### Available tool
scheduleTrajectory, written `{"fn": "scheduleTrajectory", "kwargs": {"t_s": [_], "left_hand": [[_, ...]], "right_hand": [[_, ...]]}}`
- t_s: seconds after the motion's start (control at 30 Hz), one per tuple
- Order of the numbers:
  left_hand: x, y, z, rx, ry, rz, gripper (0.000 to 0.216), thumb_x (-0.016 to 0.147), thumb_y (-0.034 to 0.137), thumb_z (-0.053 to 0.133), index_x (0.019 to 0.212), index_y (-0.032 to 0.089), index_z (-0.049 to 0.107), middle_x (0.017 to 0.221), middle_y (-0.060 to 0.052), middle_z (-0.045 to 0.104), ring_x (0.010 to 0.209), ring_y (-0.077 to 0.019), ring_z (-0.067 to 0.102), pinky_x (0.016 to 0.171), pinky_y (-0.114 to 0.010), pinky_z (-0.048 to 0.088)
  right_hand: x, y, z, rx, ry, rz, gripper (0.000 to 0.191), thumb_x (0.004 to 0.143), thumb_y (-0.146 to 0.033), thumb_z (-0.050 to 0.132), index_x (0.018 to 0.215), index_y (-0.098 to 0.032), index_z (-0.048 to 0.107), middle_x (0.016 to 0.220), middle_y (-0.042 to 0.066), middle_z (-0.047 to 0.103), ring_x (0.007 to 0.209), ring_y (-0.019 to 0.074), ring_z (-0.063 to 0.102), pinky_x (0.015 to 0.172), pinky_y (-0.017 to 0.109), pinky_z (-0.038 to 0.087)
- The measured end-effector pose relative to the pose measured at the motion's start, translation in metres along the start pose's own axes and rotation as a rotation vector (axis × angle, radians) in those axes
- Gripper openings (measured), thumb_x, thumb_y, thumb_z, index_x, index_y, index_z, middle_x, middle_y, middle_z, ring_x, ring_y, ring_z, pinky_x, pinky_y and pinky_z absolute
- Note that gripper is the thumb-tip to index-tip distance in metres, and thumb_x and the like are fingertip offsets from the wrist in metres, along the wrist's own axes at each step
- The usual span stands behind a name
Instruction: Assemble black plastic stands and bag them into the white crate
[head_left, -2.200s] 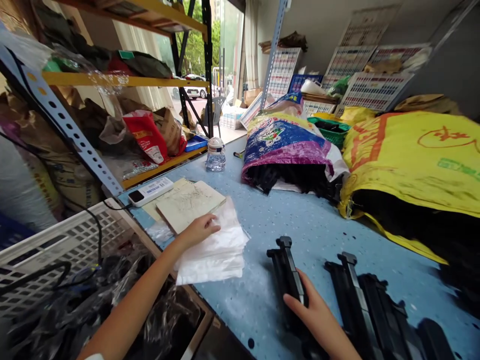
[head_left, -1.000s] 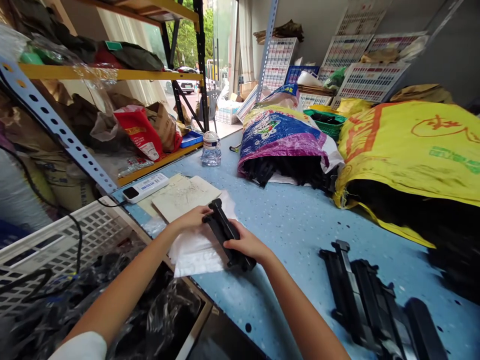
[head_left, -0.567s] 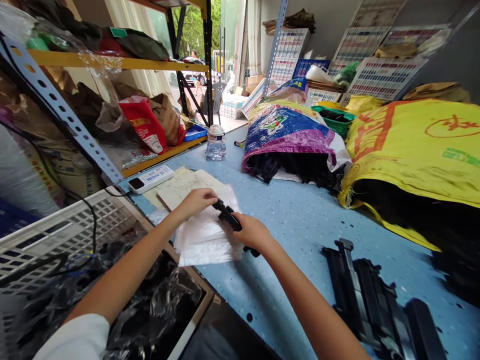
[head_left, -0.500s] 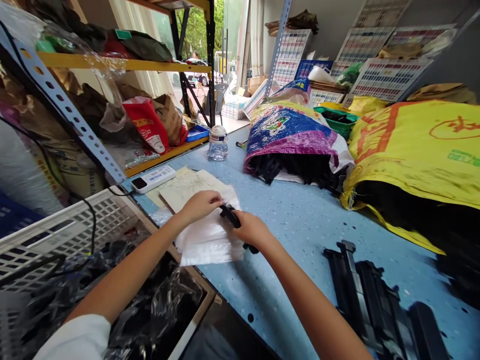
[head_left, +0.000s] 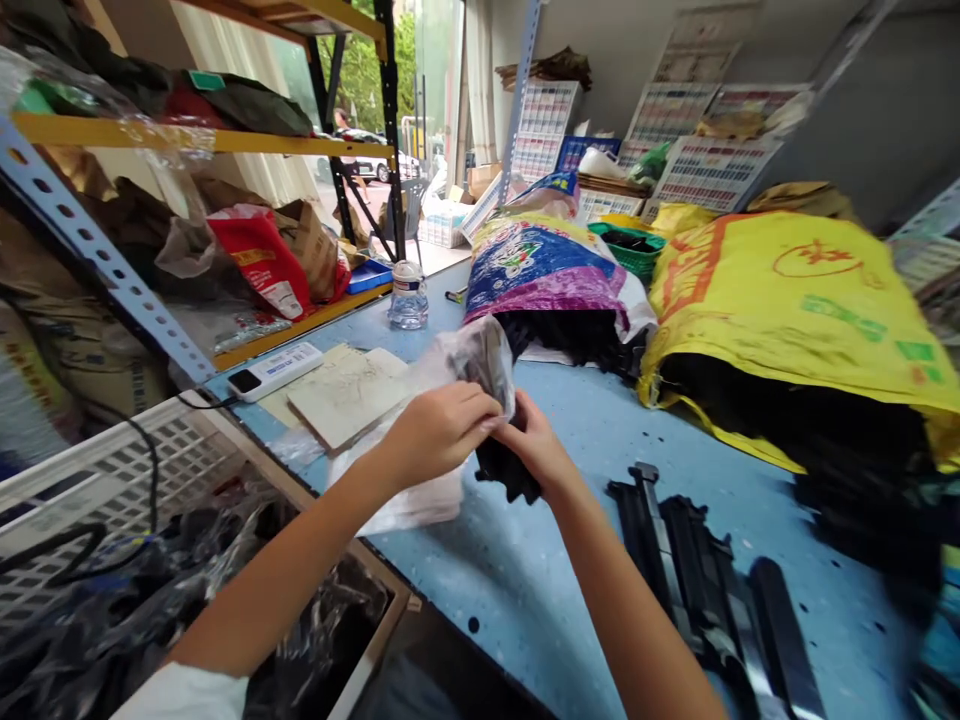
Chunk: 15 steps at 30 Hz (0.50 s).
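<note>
A clear plastic bag (head_left: 480,360) partly covers a black plastic part (head_left: 510,470) with a notched lower edge. My left hand (head_left: 442,430) pinches the bag's edge, its fingertips close to my right hand. Wrapped round the black part, my right hand (head_left: 534,445) holds it upright above the table, with its upper end inside the bag. A stack of flat clear bags (head_left: 420,505) lies under my left forearm and hand. To the right, several long black plastic parts (head_left: 697,570) lie side by side.
Black parts spill from a yellow sack (head_left: 787,300) and a blue-purple sack (head_left: 540,265) on the blue table (head_left: 555,590). A cardboard piece (head_left: 345,395), power strip (head_left: 276,372) and water bottle (head_left: 409,297) are at left. Below stands a white crate (head_left: 97,480) near wrapped parts.
A bag has come off the stack and now covers the black part's upper end. Both hands have come together, and the part has been raised. The camera view has turned slightly right.
</note>
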<state>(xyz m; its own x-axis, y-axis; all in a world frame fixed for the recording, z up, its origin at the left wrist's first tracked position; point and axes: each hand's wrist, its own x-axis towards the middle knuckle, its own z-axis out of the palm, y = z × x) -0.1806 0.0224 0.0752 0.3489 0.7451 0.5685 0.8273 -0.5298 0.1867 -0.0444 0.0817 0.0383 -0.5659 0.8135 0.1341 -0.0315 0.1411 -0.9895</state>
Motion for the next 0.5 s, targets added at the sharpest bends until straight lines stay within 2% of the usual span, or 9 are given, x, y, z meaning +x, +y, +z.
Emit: {"fn": "scheduleTrajectory", "kwargs": {"t_s": [0.13,0.2,0.27,0.4,0.5], "left_hand": [[0.001,0.012,0.010,-0.071,0.258,0.016,0.008,0.079,0.013,0.044,0.081,0.014,0.051,0.075,-0.004,0.057,0.074,-0.0126,0.051,0.068,-0.024,0.041],[0.006,0.020,0.014,-0.054,0.280,0.072,0.007,0.078,0.013,0.045,0.079,0.015,0.051,0.074,-0.003,0.057,0.072,-0.0126,0.051,0.067,-0.024,0.041],[0.014,0.032,0.015,-0.030,0.259,0.137,0.006,0.078,0.013,0.046,0.078,0.015,0.052,0.073,-0.002,0.058,0.070,-0.0128,0.051,0.065,-0.024,0.040],[0.025,0.061,0.014,0.046,0.181,0.248,0.008,0.078,0.014,0.045,0.079,0.015,0.053,0.070,-0.003,0.058,0.066,-0.0142,0.051,0.061,-0.025,0.039],[0.025,0.079,0.009,0.133,0.192,0.321,0.009,0.077,0.012,0.046,0.076,0.015,0.054,0.065,-0.001,0.058,0.062,-0.0146,0.050,0.060,-0.027,0.037]], "right_hand": [[-0.047,-0.009,-0.042,0.186,-0.076,0.046,0.042,0.063,-0.033,0.057,0.099,-0.021,0.041,0.086,0.003,0.057,0.067,0.0187,0.059,0.054,0.029,0.046],[-0.066,-0.010,-0.056,0.326,-0.130,0.070,0.045,0.061,-0.030,0.059,0.101,-0.021,0.042,0.087,0.004,0.056,0.066,0.0197,0.060,0.050,0.027,0.044],[-0.081,-0.011,-0.063,0.409,-0.127,0.074,0.048,0.059,-0.034,0.059,0.102,-0.020,0.042,0.086,0.005,0.055,0.063,0.0212,0.059,0.044,0.027,0.043],[-0.094,-0.016,-0.064,0.383,0.042,0.040,0.044,0.063,-0.045,0.051,0.097,-0.018,0.043,0.075,0.005,0.057,0.050,0.0171,0.055,0.042,0.027,0.041],[-0.097,-0.021,-0.061,0.253,0.289,-0.008,0.036,0.067,-0.038,0.054,0.097,-0.020,0.041,0.081,0.003,0.057,0.063,0.0156,0.056,0.059,0.029,0.044]]}}
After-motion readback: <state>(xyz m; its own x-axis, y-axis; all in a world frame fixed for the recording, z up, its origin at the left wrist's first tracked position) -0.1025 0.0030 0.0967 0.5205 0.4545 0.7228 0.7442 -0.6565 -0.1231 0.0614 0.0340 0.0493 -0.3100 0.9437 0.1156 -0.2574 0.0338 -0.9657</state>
